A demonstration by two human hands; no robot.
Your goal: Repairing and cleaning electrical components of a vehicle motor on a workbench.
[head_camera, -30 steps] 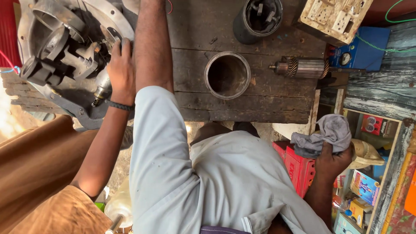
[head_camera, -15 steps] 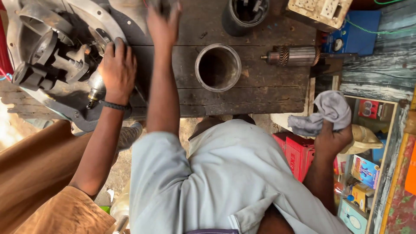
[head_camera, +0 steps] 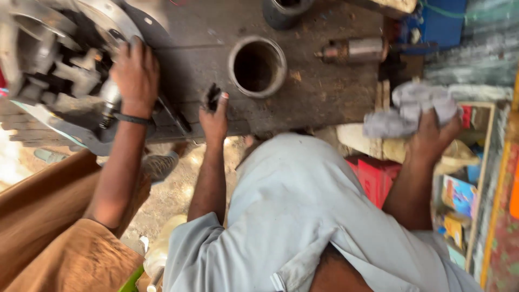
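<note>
Grey rag [head_camera: 411,108] stays clamped in right hand [head_camera: 432,138]; left hand [head_camera: 214,119] withdrew, pinching dark piece [head_camera: 212,97].

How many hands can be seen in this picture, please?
3. The person's left hand pinches a small dark part at centre; the right hand grips a grey rag at right; a co-worker's hand rests on the metal machine at left. None seems hidden.

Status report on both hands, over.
Left grip shut on small dark part at bench edge. Right grip shut on grey rag, off bench. Co-worker's hand on metal housing.
</note>
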